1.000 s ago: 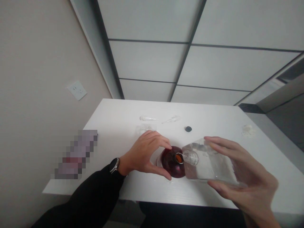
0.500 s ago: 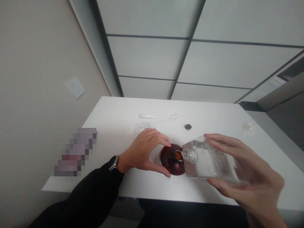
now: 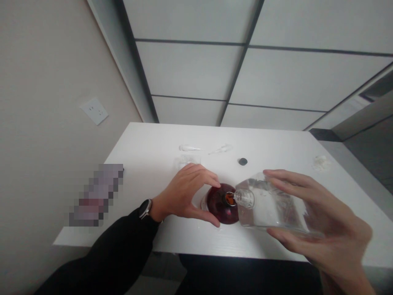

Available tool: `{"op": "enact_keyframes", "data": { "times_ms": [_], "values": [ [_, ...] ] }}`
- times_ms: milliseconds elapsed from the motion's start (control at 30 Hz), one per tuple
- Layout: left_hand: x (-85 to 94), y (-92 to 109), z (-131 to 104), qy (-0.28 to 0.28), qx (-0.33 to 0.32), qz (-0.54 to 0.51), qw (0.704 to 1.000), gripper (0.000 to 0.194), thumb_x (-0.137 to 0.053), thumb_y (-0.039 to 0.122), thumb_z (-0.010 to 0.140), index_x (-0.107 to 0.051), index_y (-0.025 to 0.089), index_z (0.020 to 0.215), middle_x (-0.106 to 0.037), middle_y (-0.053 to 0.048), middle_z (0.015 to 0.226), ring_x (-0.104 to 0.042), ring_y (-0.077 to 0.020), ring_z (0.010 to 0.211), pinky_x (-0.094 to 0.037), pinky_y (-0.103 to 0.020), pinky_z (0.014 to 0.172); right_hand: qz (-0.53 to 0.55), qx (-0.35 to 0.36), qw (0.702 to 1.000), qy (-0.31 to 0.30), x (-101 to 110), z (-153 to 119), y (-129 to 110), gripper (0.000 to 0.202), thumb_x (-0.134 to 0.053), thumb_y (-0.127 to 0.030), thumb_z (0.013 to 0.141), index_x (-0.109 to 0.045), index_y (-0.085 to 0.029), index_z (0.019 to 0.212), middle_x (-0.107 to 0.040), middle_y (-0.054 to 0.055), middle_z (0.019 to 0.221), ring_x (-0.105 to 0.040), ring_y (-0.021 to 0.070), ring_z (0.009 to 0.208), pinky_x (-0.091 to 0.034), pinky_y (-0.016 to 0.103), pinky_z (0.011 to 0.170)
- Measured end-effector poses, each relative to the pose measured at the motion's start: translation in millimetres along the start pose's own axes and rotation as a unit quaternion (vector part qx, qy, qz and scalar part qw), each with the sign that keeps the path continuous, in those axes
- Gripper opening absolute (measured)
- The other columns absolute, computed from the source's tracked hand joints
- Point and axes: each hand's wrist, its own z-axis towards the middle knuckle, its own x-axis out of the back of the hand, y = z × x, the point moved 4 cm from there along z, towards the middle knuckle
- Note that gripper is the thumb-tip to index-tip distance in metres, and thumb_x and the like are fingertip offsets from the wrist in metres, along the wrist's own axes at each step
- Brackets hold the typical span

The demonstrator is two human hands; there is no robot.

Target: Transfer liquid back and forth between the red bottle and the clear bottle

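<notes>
A round, dark red glass bottle (image 3: 219, 207) stands on the white table. My left hand (image 3: 190, 192) holds it from the left side, thumb and fingers curved around its shoulder. In my right hand (image 3: 325, 217) is a clear, square-sided bottle (image 3: 270, 209), tipped over toward the left with its bare neck lowered. That neck sits right at the red bottle's open mouth (image 3: 230, 198), which looks orange inside. Clear liquid seems to lie in the tipped bottle; a stream between the two mouths is hard to make out.
Behind my hands on the white table (image 3: 153, 143) lie two clear, slender dropper-like pieces (image 3: 190, 148), a clear box-like piece (image 3: 190, 159) and a dark round cap (image 3: 242, 161). Whitish crumpled material (image 3: 321, 163) lies at right. A blurred-out object (image 3: 96, 196) is at left by the wall.
The whole view has shifted slightly. The clear bottle stays tipped at the red bottle's mouth, and both hands keep nearly the same hold.
</notes>
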Motion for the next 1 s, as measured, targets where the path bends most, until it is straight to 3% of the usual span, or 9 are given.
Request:
{"op": "enact_keyframes", "data": {
  "times_ms": [1000],
  "values": [
    [0.4, 1.2, 1.4, 0.016, -0.018, 0.012, 1.000, 0.063, -0.084, 0.070, 0.082, -0.057, 0.026, 0.119, -0.079, -0.006, 0.110, -0.074, -0.0245, 0.094, -0.052, -0.039, 0.084, -0.010, 0.006, 1.000, -0.004, 0.4, 2.6, -4.5, 0.061, -0.088, -0.036, 0.088, -0.067, -0.042, 0.145, -0.076, 0.005, 0.129, -0.071, 0.0363, 0.121, -0.063, 0.053, 0.096]
  ]
}}
